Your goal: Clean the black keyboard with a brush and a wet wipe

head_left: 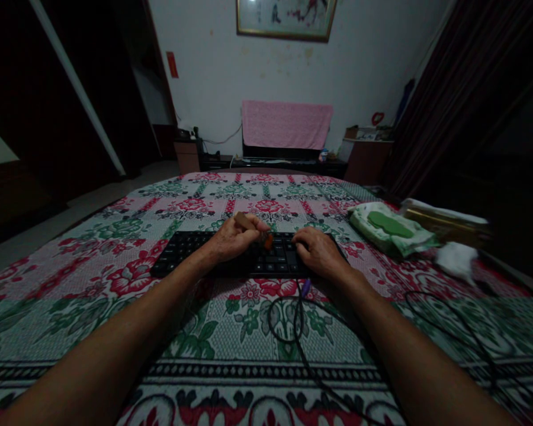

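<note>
A black keyboard lies flat on the flowered tablecloth in front of me. Over its middle, my left hand is closed around a small brush with a wooden-looking handle. The brush's orange end points down at the keys, and most of its middle is hidden by my fingers. My right hand rests on the keyboard's right end, its fingers bent over the keys and edge, gripping it there. A black cable runs from the keyboard's near side and loops on the cloth.
To the right lie a green and white tissue pack, a gold-coloured box and a crumpled white tissue. More cable coils near my right forearm. Beyond the table, a pink towel hangs over a screen.
</note>
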Action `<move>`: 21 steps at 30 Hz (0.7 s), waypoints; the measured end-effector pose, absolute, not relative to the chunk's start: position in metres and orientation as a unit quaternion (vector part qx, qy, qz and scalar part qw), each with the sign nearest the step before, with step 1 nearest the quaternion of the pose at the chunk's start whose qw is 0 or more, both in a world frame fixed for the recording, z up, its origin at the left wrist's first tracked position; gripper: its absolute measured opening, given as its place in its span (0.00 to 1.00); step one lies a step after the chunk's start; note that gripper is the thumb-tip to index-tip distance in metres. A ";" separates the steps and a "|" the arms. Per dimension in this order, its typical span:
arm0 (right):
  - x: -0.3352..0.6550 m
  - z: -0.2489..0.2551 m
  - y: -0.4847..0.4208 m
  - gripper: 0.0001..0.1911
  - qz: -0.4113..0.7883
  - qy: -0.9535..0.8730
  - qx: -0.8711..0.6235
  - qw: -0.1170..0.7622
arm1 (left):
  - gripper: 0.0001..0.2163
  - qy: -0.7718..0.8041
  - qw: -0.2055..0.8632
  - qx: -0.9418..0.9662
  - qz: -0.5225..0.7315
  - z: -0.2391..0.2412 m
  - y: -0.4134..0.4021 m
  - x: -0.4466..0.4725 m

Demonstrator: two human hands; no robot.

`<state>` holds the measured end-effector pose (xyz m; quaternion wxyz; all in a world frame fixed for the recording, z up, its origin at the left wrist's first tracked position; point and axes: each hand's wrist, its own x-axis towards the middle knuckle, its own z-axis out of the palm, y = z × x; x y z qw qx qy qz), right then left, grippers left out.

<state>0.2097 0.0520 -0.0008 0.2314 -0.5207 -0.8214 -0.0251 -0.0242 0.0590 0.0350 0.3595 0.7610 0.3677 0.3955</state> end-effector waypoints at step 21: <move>0.209 0.001 0.052 0.10 -0.026 -0.821 -0.523 0.229 | 0.08 0.369 0.409 0.756 0.353 0.044 0.053 -0.023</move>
